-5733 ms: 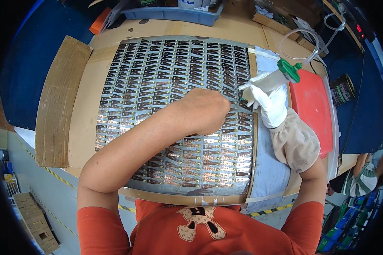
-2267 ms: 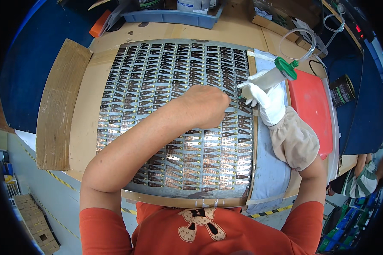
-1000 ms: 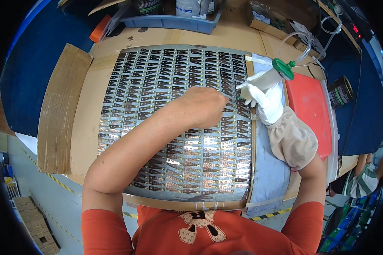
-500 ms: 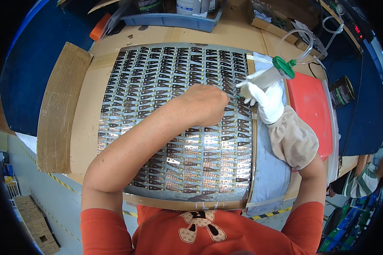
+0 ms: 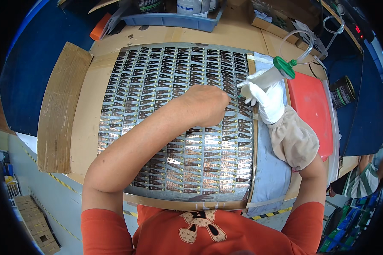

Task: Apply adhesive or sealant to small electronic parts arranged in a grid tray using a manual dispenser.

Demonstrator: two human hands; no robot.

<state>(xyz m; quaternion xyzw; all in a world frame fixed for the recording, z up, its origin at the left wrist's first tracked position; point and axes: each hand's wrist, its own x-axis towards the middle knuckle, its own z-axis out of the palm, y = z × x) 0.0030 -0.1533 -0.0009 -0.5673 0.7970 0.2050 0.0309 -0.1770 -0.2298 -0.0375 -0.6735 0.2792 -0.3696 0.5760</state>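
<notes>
A flat metal sheet lies before me, covered with rows of small tapered metal pieces, many with a yellowish dot at one end. My bare left hand is closed just above the right half of these rows, its fingertips hidden beneath it. My right hand, in a white glove with a beige cuff, is closed around a translucent dispensing syringe. The syringe tilts, its green cap up and to the right, its lower end beside my left hand. A clear hose runs from the cap.
Blue cloth lines the sheet's right side, with a red lid-like panel beyond. A blue tray with cans stands at the back. Bent cardboard rises at left. A dark can and another person's striped sleeve show at right.
Both hands stay nearly in place; the gloved right hand and syringe shift very slightly to the right.
</notes>
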